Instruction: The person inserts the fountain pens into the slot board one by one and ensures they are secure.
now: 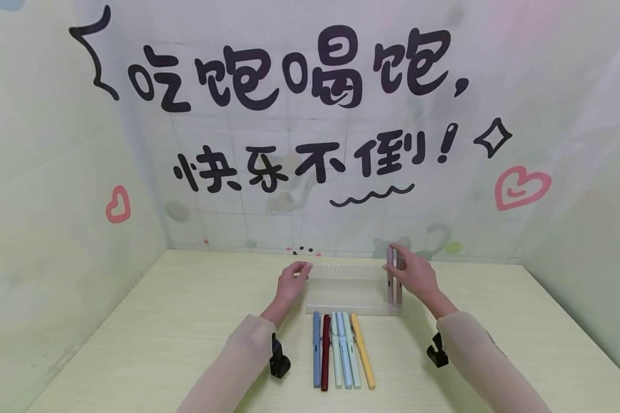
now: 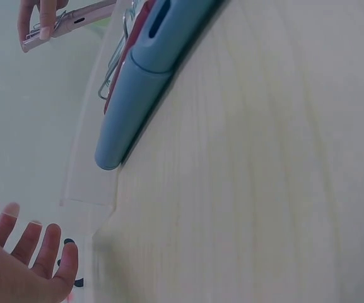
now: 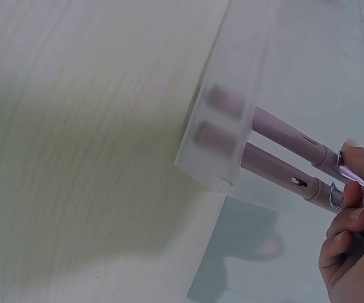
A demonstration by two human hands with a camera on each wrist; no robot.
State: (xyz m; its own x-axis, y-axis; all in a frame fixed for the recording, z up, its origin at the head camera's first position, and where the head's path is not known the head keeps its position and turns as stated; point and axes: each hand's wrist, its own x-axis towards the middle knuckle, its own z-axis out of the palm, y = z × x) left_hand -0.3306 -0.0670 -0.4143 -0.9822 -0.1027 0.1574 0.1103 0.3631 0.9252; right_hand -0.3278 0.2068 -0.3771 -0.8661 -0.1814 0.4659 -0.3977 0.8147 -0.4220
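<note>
A clear pen rack (image 1: 347, 289) stands near the back wall. Two pinkish-mauve pens stand in its right end, their lower ends inside the front ledge (image 3: 216, 136). With thumb and fingers my right hand (image 1: 417, 278) pinches the cap end of the inner pen (image 1: 390, 281). Its curled fingers lie beside the outer pen (image 3: 282, 173). At the rack's upper left corner, my left hand (image 1: 291, 285) holds the edge between thumb and index finger, the thumb partly cut off in the left wrist view. That hand's other fingers (image 2: 46, 255) are loosely spread.
In front of the rack several capped pens lie side by side: a blue pen (image 1: 317, 350), a dark red pen (image 1: 325, 353), pale green and light blue ones, and a yellow pen (image 1: 363, 353). Printed walls enclose the pale wood-grain table (image 1: 186, 332) at back and sides.
</note>
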